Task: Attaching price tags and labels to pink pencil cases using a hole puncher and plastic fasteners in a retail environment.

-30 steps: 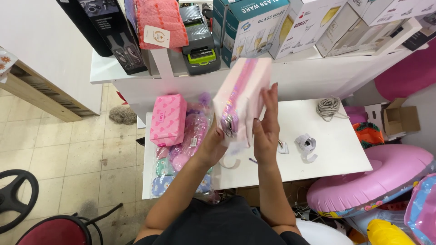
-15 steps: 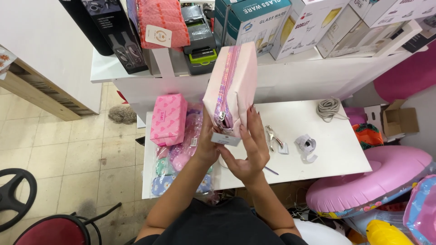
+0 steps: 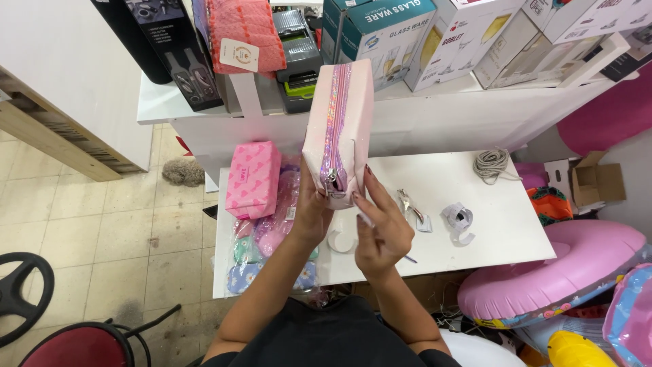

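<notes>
A person stands over a white bench [image 3: 502,224], seen from a head camera looking down. Both hands hold a pale pink zipped pouch [image 3: 339,129] upright above the bench, zip facing the camera. The left hand [image 3: 311,214] has its grip closed on the pouch's lower left side. The right hand [image 3: 382,228] has dropped from lying flat along the pouch's right side a second ago; its fingertips now pinch at the bottom end by the zip pull, so the work has moved from steadying the pouch to the zip end, and the pouch stands a little higher and straighter than before.

On the bench's left lies a smaller bright pink pouch [image 3: 253,178] on a heap of clear-wrapped pastel items [image 3: 268,234]. Right of the hands lie a small metal tool [image 3: 411,204], a tape roll [image 3: 459,219] and a grey coiled cord [image 3: 492,164].

On the shelf behind stand, left to right, a tall black box [image 3: 178,51], a coral quilted item [image 3: 243,30] with a round white tag [image 3: 238,53], a dark device with a green edge [image 3: 299,64], a teal box [image 3: 380,30] and white printed boxes [image 3: 489,34]. At right, on the floor, lies a pink inflatable ring [image 3: 564,272].
</notes>
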